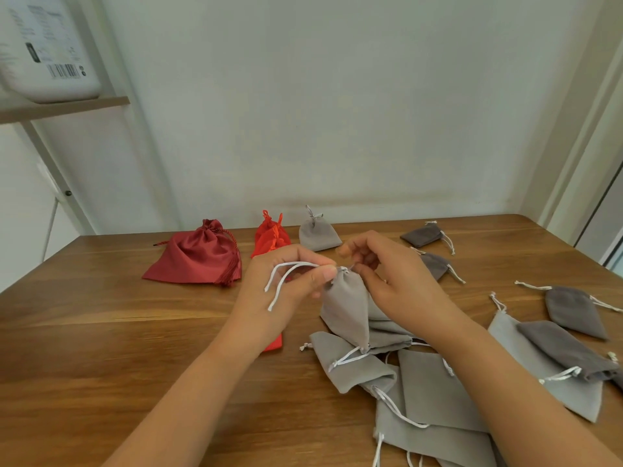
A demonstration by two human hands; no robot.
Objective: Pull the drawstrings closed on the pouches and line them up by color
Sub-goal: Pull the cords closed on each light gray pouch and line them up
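A light grey pouch hangs above the table, its mouth cinched. My left hand pinches its white drawstring at the neck; the loose ends loop over my fingers. My right hand pinches the string on the other side of the neck. Along the back stand a dark red satin pouch, an orange-red pouch and a closed light grey pouch. Several light grey pouches lie piled under my right forearm. Dark grey pouches lie scattered at the right.
The wooden table runs to a white wall. A shelf with a white container hangs at upper left. Another orange-red pouch peeks out beneath my left wrist.
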